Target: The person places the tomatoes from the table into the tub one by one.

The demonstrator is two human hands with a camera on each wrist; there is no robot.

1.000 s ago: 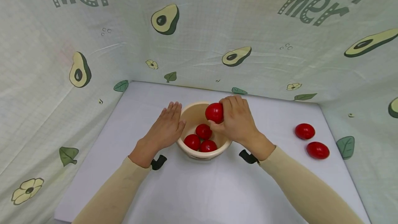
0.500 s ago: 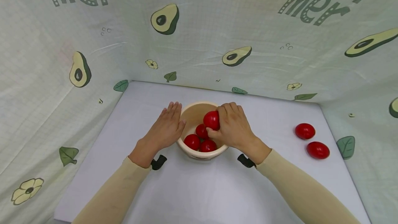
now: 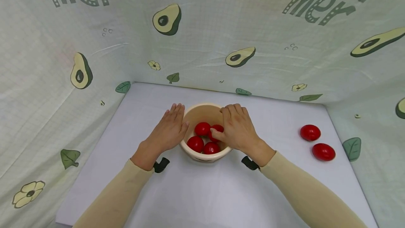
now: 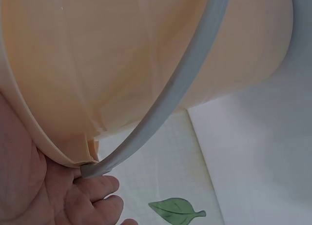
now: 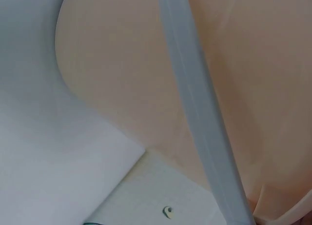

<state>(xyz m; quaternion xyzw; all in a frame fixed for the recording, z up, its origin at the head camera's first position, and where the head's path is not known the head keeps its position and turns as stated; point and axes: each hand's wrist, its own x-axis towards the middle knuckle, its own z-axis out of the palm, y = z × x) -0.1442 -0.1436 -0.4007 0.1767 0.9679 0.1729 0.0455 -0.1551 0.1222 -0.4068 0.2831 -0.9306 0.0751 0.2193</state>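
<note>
A beige bucket (image 3: pixel 202 106) stands mid-table with several red tomatoes in it. My left hand (image 3: pixel 171 126) lies flat against its left wall, fingers straight. My right hand (image 3: pixel 236 130) reaches over the right rim and grips one tomato (image 3: pixel 217 130) low inside, beside another tomato (image 3: pixel 202 128); part of the gripped one is hidden under the fingers. The left wrist view is filled by the bucket wall (image 4: pixel 122 64) and its grey handle (image 4: pixel 187 83), with my fingers (image 4: pixel 95 191) below them. In the right wrist view only the bucket wall (image 5: pixel 117 83) and grey handle (image 5: pixel 195 112) show.
Two more red tomatoes (image 3: pixel 310 132) (image 3: pixel 323 151) lie on the white table (image 3: pixel 202 192) at the right. Avocado-print cloth walls (image 3: pixel 221 38) close in the table at the back and on both sides.
My right hand has lowered its tomato from above the rim down into the bucket among the others. The left hand has stayed against the bucket.
</note>
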